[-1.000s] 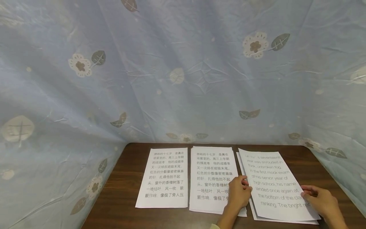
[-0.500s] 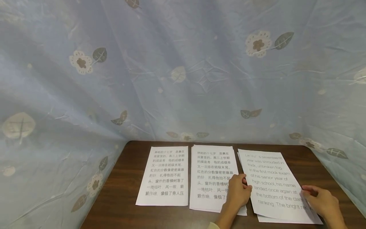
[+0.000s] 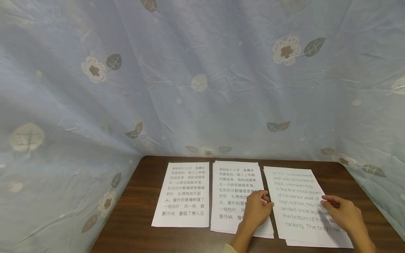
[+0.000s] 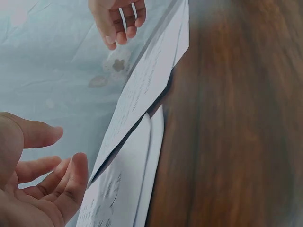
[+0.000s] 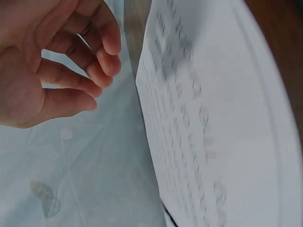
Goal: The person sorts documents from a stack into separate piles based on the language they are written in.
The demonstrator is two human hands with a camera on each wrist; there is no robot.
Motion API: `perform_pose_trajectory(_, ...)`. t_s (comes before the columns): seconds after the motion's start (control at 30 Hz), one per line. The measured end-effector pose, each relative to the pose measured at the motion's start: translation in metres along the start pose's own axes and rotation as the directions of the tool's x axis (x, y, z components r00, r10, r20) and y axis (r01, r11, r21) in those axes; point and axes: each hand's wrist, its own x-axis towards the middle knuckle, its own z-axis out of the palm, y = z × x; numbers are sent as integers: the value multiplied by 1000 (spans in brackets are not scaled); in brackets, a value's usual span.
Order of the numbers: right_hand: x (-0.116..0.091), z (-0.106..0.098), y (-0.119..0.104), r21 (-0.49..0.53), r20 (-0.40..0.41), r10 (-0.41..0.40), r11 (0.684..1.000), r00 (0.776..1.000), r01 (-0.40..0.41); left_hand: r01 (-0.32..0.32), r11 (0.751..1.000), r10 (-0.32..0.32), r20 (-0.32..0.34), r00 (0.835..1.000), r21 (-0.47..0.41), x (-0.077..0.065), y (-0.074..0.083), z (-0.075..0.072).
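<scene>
Step in hand: apparently arranging the English-text sheets (image 3: 294,202); evening their edges would call for fingertips along both sides.
Right hand (image 3: 343,215): fingers loosely bent, gripping nothing, raised above those sheets' right edge.
Left hand (image 3: 257,208): fingers curved, empty, by the right side of the middle Chinese-text stack (image 3: 232,186).
English-text sheets: rightmost on the wood-grain table (image 3: 136,207), a lower sheet protruding.
Left Chinese-text sheet (image 3: 182,196): flat, untouched.
Flower-print curtain (image 3: 177,63): behind.
</scene>
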Motion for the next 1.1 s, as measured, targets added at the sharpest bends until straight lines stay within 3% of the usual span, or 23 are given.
perform_pose_trajectory(0.27,6,21,-25,84,-16,-14,996,1000,15,35,999,-35,16,999,22,4,-12,-19)
perform_pose_trajectory(0.47,11,36,-49,203,45,14,979,999,-22,22,999,-22,7,1000,29,9,-22,-41)
perform_pose_trajectory(0.77,13,55,-79,287,88,21,957,996,-46,25,998,-24,-12,1000,63,15,-38,-71)
perform_pose_trajectory(1.1,10,76,-103,350,117,4,936,993,-45,42,990,-39,-24,999,132,12,-52,-98)
